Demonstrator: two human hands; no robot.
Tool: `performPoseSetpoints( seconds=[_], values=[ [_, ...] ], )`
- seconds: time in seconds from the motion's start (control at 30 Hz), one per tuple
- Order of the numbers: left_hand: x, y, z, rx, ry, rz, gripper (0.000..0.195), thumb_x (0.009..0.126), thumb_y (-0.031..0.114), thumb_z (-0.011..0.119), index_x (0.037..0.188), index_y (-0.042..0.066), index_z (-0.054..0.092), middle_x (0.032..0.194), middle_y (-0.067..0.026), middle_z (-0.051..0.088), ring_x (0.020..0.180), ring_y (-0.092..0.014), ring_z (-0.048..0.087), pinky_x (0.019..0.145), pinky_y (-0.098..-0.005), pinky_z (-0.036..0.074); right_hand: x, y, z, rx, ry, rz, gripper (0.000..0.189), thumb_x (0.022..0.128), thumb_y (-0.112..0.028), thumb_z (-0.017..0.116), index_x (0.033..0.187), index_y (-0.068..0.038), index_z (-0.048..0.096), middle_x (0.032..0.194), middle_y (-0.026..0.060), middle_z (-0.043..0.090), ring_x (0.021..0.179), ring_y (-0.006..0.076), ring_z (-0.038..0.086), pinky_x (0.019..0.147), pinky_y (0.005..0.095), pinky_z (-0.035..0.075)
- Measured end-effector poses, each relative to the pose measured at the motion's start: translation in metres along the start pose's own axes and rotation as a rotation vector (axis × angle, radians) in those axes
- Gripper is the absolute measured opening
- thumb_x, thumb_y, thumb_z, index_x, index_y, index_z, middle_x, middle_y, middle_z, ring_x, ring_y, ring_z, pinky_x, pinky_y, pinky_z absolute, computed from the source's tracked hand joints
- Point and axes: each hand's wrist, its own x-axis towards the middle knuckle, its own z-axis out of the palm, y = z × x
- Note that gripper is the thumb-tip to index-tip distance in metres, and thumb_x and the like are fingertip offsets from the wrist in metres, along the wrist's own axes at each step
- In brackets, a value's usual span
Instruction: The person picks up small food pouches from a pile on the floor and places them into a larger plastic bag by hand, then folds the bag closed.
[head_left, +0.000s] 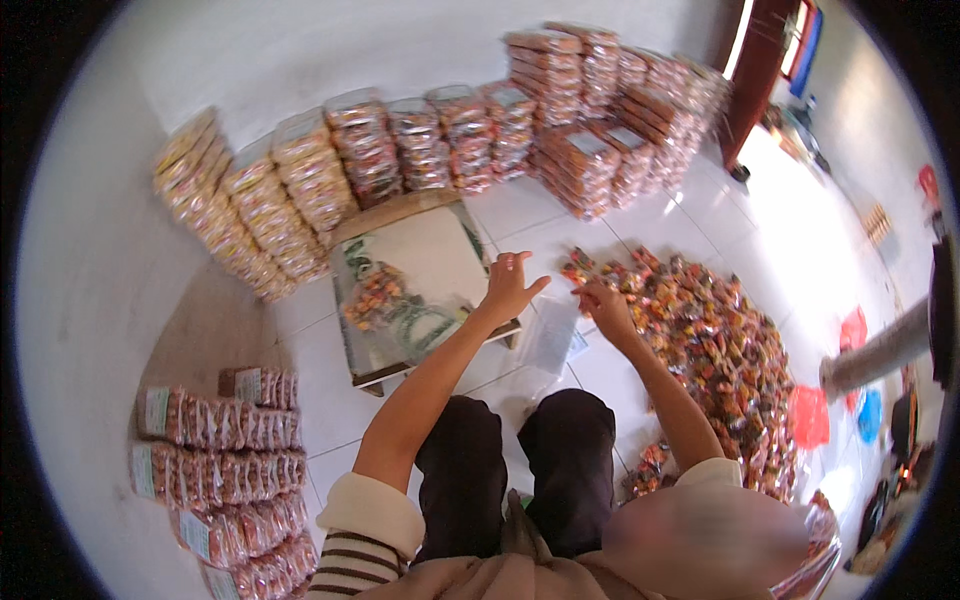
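My left hand (514, 285) is held over the right edge of a low table (450, 255), its fingers apart and nothing seen in them. A clear plastic bag with small wrapped pieces (375, 296) lies on the table's left part. My right hand (602, 304) is at the left edge of a large heap of small wrapped pieces (712, 352) on the floor; its thumb and fingertips are near each other, and whether they hold a piece is not clear. Flat clear plastic bags (551, 337) lie on the tiles between the table and the heap.
Stacks of packed bags (420, 142) line the wall behind the table, with taller stacks (577, 150) at the back right. More filled packs (225, 480) lie at the lower left. A red plastic bag (810, 418) and a grey post (874, 352) stand out at the right.
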Motion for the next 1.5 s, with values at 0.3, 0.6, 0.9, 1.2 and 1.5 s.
performPoseSetpoints(
  seconds=[0.3, 0.6, 0.9, 1.2, 1.5],
  values=[
    [0.027, 0.070, 0.141, -0.048, -0.492, 0.039, 0.058, 0.075, 0.034, 0.065, 0.121, 0.011, 0.037, 0.117, -0.0179, 0.034, 0.108, -0.039, 0.035, 0.090, -0.0475, 0.035, -0.066, 0.162, -0.073, -0.136, 0.448, 0.324, 0.016, 0.079, -0.005, 0.055, 0.092, -0.006, 0.065, 0.084, 0.0111, 0.061, 0.071, 0.0194, 0.061, 0.065, 0.0288, 0.048],
    [0.001, 0.049, 0.299, -0.141, -0.520, 0.233, 0.050, 0.068, 0.011, 0.069, 0.110, 0.002, 0.044, 0.113, -0.0139, 0.041, 0.107, -0.032, 0.041, 0.093, -0.0411, 0.035, -0.109, 0.276, -0.008, -0.339, 0.260, 0.399, 0.035, 0.069, 0.001, 0.059, 0.104, -0.004, 0.054, 0.108, 0.0134, 0.052, 0.106, 0.0299, 0.047, 0.091, 0.0386, 0.037],
    [0.001, 0.030, 0.374, 0.051, -0.391, 0.291, 0.036, 0.074, 0.009, 0.055, 0.109, 0.005, 0.047, 0.110, -0.0059, 0.045, 0.104, -0.024, 0.045, 0.092, -0.0400, 0.035, -0.098, 0.314, 0.024, -0.775, 0.164, 0.357, 0.048, 0.071, -0.003, 0.055, 0.118, -0.006, 0.045, 0.117, 0.0126, 0.043, 0.111, 0.0313, 0.040, 0.096, 0.0448, 0.033],
    [-0.009, 0.036, 0.350, -0.177, -0.407, -0.085, 0.038, 0.076, 0.008, 0.059, 0.111, 0.003, 0.044, 0.102, -0.0111, 0.045, 0.095, -0.026, 0.050, 0.075, -0.0346, 0.047, -0.103, 0.297, 0.022, -0.094, 0.449, 0.599, 0.027, 0.080, -0.011, 0.055, 0.105, -0.005, 0.047, 0.097, 0.0103, 0.057, 0.090, 0.0293, 0.055, 0.077, 0.0401, 0.044],
    [0.048, 0.051, 0.209, -1.111, -0.889, -0.830, 0.032, 0.079, 0.012, 0.050, 0.110, 0.008, 0.049, 0.091, -0.0028, 0.059, 0.081, -0.011, 0.058, 0.075, -0.0283, 0.048, -0.024, 0.203, -0.015, 0.781, 0.682, 0.536, 0.026, 0.092, -0.031, 0.046, 0.093, -0.005, 0.053, 0.074, -0.0024, 0.052, 0.066, 0.0057, 0.046, 0.061, 0.0214, 0.039]
  ],
)
